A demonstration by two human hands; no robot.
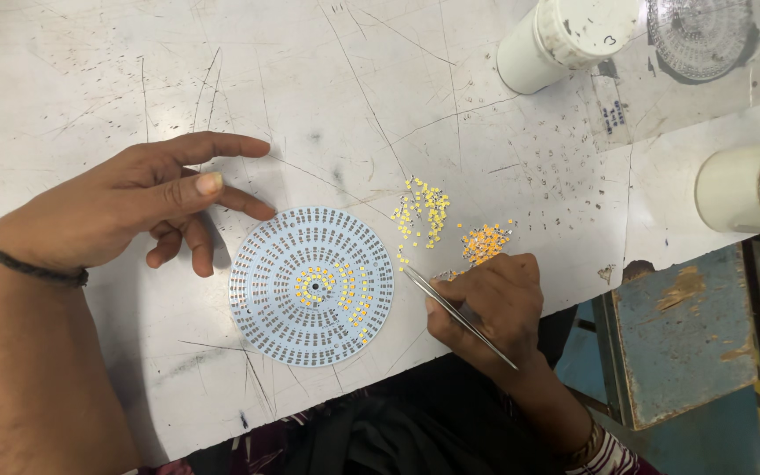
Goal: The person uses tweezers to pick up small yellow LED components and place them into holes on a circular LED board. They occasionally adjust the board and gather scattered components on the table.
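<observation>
Scratched white surface, with our two hands set either side of a round circuit board.

We see the pale blue, round circuit board lying flat between our hands, its middle rings partly filled with small yellow chips. Our right hand is clenched around thin metal tweezers, whose long axis slants up and left, the tip just past the board's right edge. Our left hand rests released on the surface, fingers spread, fingertips just beside the board's upper left rim, grasping nothing. A loose scatter of tiny yellow chips and a smaller orange heap lie above the right hand, near the tweezers' tip and up-right of the board. So the right hand is clearly nearer both piles.
</observation>
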